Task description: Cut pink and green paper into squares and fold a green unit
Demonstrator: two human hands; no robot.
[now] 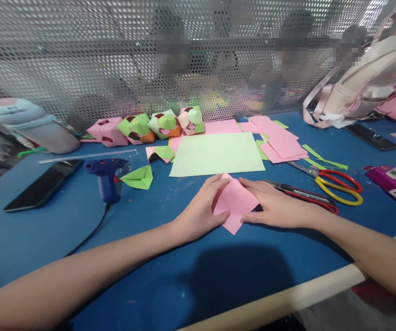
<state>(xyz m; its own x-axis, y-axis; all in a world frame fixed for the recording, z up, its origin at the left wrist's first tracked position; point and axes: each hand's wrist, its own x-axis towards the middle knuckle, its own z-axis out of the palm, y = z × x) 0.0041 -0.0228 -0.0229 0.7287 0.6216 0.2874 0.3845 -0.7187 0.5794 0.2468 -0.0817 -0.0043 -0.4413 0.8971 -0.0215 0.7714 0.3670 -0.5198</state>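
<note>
A square of pink paper [235,205], turned cornerwise and slightly bent, is between my two hands just above the blue table. My left hand [203,207] curves round its left side, thumb at the lower edge and fingers at the upper one. From the other side, my right hand [270,202] has its fingertips at the upper right edge and its thumb near the lower right edge. A pale green sheet [218,154] lies flat behind the paper. Beside my right hand are a box cutter [297,189] and scissors [336,181] with red and yellow handles.
A blue glue gun [106,179], a folded green piece [139,178] and a phone [42,186] are at left. Several folded paper shapes [136,128] line the mesh panel [115,55]. Pink sheets [280,142], a second phone [372,137], a power strip [394,184] and a backpack [363,73] are at right.
</note>
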